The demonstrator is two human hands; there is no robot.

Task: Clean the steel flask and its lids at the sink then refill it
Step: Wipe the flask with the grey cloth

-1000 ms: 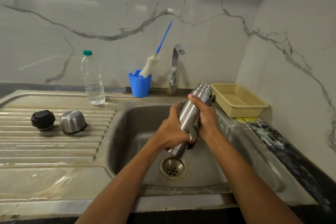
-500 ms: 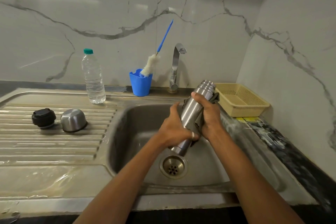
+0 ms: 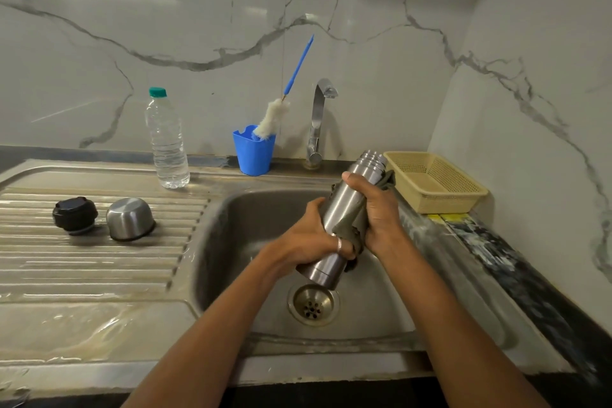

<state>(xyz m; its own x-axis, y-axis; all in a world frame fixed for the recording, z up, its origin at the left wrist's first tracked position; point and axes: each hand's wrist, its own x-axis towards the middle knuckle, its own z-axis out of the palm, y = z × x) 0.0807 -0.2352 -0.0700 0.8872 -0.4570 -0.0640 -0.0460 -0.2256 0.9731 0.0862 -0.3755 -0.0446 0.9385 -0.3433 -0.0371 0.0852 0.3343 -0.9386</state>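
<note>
The steel flask (image 3: pixel 339 207) is held tilted over the basin of the sink (image 3: pixel 228 242), its threaded neck toward one o'clock and its base toward seven o'clock, just above the drain (image 3: pixel 313 305). The left hand (image 3: pixel 308 238) has its grip closed round the lower body of the flask. The right hand (image 3: pixel 381 212) has its grip closed on a cloth (image 3: pixel 347 230) and presses it against the upper body, with the thumb across the steel. I judge that the step in hand is wiping the outer wall. To do it well, the left grip should hold firm and turn the flask little by little, while the right slides the cloth along the whole length, including neck and base, so no strip is missed. Both forearms come up from six o'clock, wrists bent toward each other. The black inner lid (image 3: pixel 75 215) and the steel cap (image 3: pixel 130 218) lie on the draining board (image 3: pixel 99 261), at nine o'clock from the basin.
</note>
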